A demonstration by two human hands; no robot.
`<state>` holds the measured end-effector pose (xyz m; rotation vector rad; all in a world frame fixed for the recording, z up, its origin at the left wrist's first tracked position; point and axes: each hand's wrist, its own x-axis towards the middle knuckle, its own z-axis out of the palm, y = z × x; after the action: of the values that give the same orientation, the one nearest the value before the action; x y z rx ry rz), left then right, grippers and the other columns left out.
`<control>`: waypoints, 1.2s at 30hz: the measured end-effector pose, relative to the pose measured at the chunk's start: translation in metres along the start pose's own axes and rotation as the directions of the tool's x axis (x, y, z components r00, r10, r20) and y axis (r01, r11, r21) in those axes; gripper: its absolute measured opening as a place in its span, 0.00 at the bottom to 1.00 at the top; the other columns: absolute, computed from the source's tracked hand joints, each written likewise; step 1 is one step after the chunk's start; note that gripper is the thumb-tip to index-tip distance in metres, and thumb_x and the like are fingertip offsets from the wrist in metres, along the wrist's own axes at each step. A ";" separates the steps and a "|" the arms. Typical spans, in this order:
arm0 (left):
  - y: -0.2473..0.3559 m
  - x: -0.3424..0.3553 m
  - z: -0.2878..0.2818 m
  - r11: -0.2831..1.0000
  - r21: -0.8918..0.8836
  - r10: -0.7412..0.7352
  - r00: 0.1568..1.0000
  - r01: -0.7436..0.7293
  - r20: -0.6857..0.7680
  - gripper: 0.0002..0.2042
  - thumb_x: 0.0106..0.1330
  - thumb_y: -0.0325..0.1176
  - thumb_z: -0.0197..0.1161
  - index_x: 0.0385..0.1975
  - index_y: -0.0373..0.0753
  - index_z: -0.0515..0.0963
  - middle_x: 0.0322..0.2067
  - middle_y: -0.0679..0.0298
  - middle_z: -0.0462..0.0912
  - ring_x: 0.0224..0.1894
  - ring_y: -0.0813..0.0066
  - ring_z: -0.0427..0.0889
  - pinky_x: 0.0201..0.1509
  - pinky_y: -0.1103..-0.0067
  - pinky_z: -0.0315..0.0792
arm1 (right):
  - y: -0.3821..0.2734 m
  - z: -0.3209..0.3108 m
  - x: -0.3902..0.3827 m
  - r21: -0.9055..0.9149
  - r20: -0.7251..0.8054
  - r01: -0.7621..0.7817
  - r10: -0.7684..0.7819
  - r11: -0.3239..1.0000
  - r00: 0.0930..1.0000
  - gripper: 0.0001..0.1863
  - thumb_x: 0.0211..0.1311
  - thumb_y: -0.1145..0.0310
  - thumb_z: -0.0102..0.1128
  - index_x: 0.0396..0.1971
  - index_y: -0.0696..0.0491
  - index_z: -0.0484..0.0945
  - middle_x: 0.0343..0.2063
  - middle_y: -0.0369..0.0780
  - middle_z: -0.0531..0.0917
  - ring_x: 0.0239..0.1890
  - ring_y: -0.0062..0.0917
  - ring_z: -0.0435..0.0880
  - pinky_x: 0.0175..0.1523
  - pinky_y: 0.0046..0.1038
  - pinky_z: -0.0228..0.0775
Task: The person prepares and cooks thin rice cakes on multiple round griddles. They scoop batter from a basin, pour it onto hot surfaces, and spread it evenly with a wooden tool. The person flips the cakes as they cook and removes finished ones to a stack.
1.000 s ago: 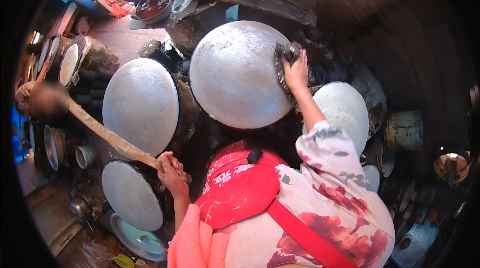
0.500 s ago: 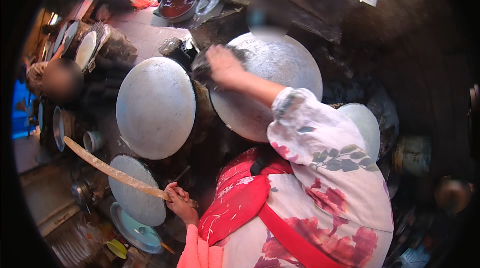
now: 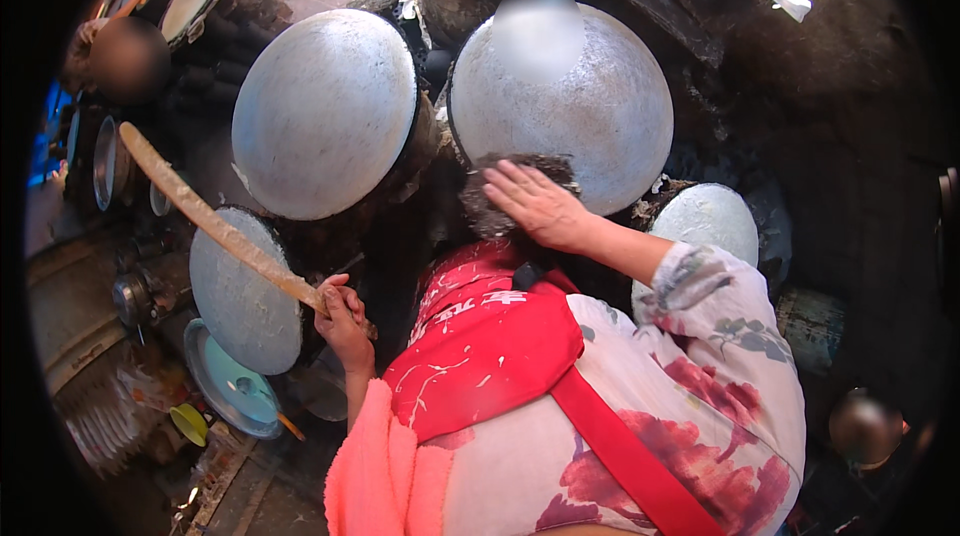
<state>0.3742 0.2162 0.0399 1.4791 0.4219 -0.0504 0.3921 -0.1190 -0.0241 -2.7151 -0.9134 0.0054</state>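
Observation:
In my left hand (image 3: 343, 316) is a long, slightly curved wooden stick (image 3: 205, 219), its fingers wrapped round the near end. The stick slants up to the left, passing over a smaller round griddle plate (image 3: 240, 296). My right hand (image 3: 540, 208) lies with straight fingers on a dark, matted scrubbing pad (image 3: 488, 211). The pad is at the near edge of the large round griddle (image 3: 620, 106), partly past its rim. What the pad's underside touches is hidden. Left of that stands another large griddle (image 3: 325, 116) with a bare pale surface.
A pale round plate (image 3: 710, 221) is beside my right elbow. At lower left are a teal basin (image 3: 225, 376), a yellow-green cup (image 3: 188, 424) and a stack of pale dishes (image 3: 100, 426). A person with a blurred head (image 3: 130, 61) is at far left, near more round plates.
My right hand has brought the pad from the large griddle's far left side to its near edge. The view has shifted. My left hand still grips the stick.

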 end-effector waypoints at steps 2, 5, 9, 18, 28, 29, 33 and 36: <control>-0.003 -0.005 -0.003 1.000 -0.005 -0.018 1.000 0.018 0.004 0.12 0.71 0.39 0.46 0.36 0.38 0.73 0.18 0.72 0.64 0.16 0.89 0.59 0.18 0.90 0.52 | 0.016 -0.006 0.006 0.029 -0.005 -0.054 0.054 0.998 0.999 0.30 0.50 0.75 0.46 0.58 0.60 0.61 0.62 0.49 0.60 0.66 0.41 0.57 0.68 0.39 0.48; 0.003 0.002 0.004 1.000 0.002 -0.021 0.998 0.021 0.056 0.13 0.71 0.40 0.45 0.36 0.38 0.73 0.18 0.72 0.63 0.16 0.89 0.59 0.18 0.90 0.51 | 0.076 -0.013 0.056 0.091 -0.177 -0.341 0.352 0.936 0.919 0.32 0.48 0.78 0.47 0.59 0.60 0.59 0.62 0.50 0.61 0.65 0.42 0.57 0.68 0.39 0.47; 0.017 0.010 0.014 0.999 -0.045 -0.024 0.990 0.031 0.138 0.15 0.71 0.43 0.45 0.37 0.38 0.72 0.17 0.71 0.63 0.15 0.87 0.57 0.18 0.88 0.53 | 0.099 0.002 0.114 -0.022 -0.294 -0.384 0.361 0.923 0.885 0.31 0.50 0.76 0.46 0.59 0.60 0.58 0.61 0.49 0.61 0.65 0.43 0.58 0.67 0.38 0.49; -0.020 -0.011 0.004 0.989 -0.089 -0.112 0.992 0.118 0.064 0.18 0.71 0.47 0.42 0.37 0.37 0.71 0.16 0.72 0.63 0.14 0.87 0.58 0.18 0.88 0.53 | 0.016 0.015 -0.091 0.047 -0.403 -0.584 0.550 0.810 0.731 0.31 0.50 0.75 0.48 0.59 0.62 0.59 0.63 0.51 0.58 0.66 0.44 0.53 0.68 0.40 0.45; -0.021 -0.018 0.010 0.978 -0.152 -0.135 0.990 0.140 0.044 0.18 0.71 0.47 0.43 0.36 0.37 0.71 0.17 0.71 0.62 0.14 0.87 0.57 0.18 0.88 0.54 | -0.002 0.012 -0.047 0.230 -0.399 -0.660 0.688 0.715 0.606 0.39 0.46 0.79 0.50 0.63 0.61 0.50 0.65 0.51 0.52 0.68 0.45 0.49 0.69 0.40 0.42; -0.019 -0.019 0.010 0.974 -0.172 -0.143 0.989 0.146 0.032 0.18 0.71 0.47 0.44 0.35 0.37 0.72 0.17 0.71 0.62 0.15 0.87 0.57 0.18 0.88 0.54 | -0.021 0.016 -0.045 0.207 -0.402 -0.573 0.603 0.793 0.689 0.39 0.45 0.80 0.50 0.63 0.61 0.52 0.65 0.52 0.54 0.67 0.46 0.52 0.68 0.40 0.46; -0.011 -0.017 -0.005 0.970 -0.220 -0.102 0.994 0.107 0.034 0.18 0.71 0.47 0.44 0.36 0.36 0.71 0.17 0.71 0.62 0.14 0.87 0.57 0.18 0.87 0.54 | 0.025 0.000 -0.048 0.208 -0.559 -0.601 0.598 0.772 0.574 0.28 0.48 0.81 0.48 0.55 0.63 0.65 0.55 0.55 0.68 0.60 0.47 0.63 0.66 0.39 0.51; -0.002 -0.014 -0.022 0.966 -0.237 -0.109 0.994 0.103 -0.011 0.18 0.71 0.47 0.44 0.36 0.36 0.71 0.16 0.70 0.62 0.14 0.87 0.57 0.17 0.88 0.54 | 0.106 -0.002 -0.059 0.233 -0.661 -0.835 0.711 0.499 0.241 0.25 0.46 0.78 0.47 0.49 0.65 0.67 0.50 0.53 0.71 0.55 0.46 0.67 0.62 0.41 0.55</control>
<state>0.3549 0.2342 0.0412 1.2225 0.5085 -0.0656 0.4080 -0.2348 -0.0549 -2.6026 0.7688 -0.8735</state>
